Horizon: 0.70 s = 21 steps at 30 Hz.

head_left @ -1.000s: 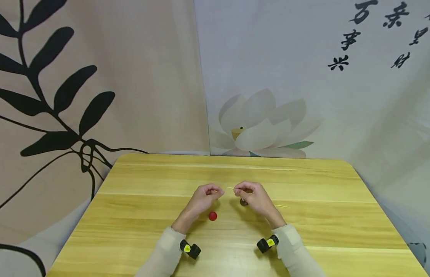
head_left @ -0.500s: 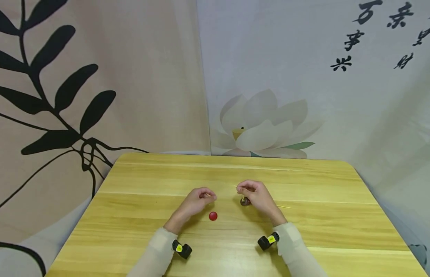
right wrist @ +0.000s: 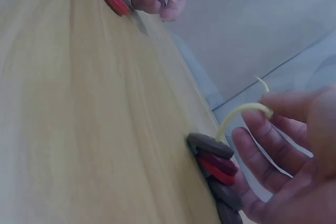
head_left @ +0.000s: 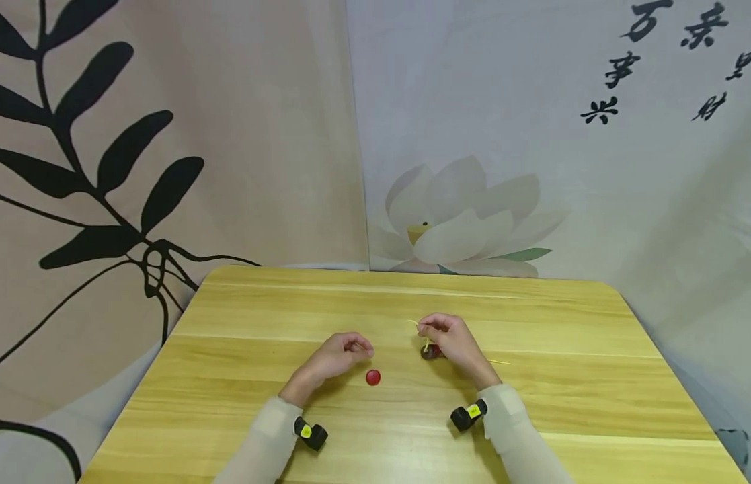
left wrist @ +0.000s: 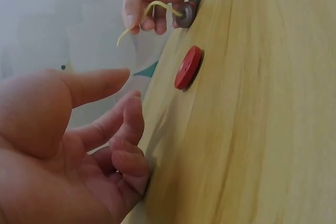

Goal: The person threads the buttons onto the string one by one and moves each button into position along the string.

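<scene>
Between thumb and fingertips, my right hand [head_left: 454,341] pinches a yellow cord [right wrist: 242,108] near its end, and the short tip sticks out past the fingers. Strung on that cord, a row of dark brown buttons [right wrist: 210,145] and red buttons [right wrist: 219,171] lies on the table beneath the hand, partly hidden by it in the head view. My left hand [head_left: 335,357] holds nothing; its fingers are loosely bent, with thumb and forefinger apart in the left wrist view. Just right of it, a single red button [left wrist: 188,68] with holes lies flat on the wood.
The wooden table [head_left: 260,309] has rounded far corners. Past the right wrist, the cord's other end [head_left: 499,362] trails on the tabletop. A printed curtain [head_left: 278,134] hangs behind the table. Each wrist carries a small black camera [head_left: 468,415].
My left hand has drawn back left and toward me, away from the right hand and the cord tip. The right hand keeps its pinch, shifting slightly right. The loose red button stays put.
</scene>
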Available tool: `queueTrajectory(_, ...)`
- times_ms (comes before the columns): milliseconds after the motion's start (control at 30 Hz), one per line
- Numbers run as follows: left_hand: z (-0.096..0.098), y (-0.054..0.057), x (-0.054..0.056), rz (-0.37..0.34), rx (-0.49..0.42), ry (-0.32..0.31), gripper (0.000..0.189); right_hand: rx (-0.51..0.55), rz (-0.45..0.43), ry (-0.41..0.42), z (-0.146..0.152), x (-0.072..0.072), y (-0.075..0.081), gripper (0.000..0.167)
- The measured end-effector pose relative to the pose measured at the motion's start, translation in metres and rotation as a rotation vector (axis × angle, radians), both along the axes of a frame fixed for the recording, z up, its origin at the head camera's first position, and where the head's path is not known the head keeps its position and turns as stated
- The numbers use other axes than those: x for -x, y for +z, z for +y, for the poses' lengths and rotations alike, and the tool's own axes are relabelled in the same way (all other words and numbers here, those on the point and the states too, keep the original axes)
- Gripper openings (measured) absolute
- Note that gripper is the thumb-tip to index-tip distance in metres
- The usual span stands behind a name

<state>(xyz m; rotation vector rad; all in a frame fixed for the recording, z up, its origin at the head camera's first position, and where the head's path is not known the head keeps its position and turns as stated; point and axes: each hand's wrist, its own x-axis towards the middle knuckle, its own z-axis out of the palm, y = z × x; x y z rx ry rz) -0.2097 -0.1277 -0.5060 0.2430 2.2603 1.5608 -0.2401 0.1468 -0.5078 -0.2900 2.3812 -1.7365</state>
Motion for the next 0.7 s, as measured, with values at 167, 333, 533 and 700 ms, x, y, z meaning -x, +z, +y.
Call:
queueTrajectory(167,-0.002,0.001,0.000,0.003,0.035,-0.078,0.020,0.020,-0.021,-0.007,0.003,0.003,-0.006,0.019)
queueTrajectory(333,-0.001,0.003,-0.002,0.028,0.068,-0.178,0.021,0.101,-0.126,0.003,0.007,0.005,-0.012,0.022)
queueTrajectory(533,-0.004,0.000,0.000,0.069,0.104,-0.251,0.023,0.121,-0.185,0.023,0.012,0.008,-0.013,0.022)
queueTrajectory(700,-0.005,-0.004,0.004,0.078,0.116,-0.280,0.024,0.114,-0.215,0.053,0.016,0.011,-0.012,0.023)
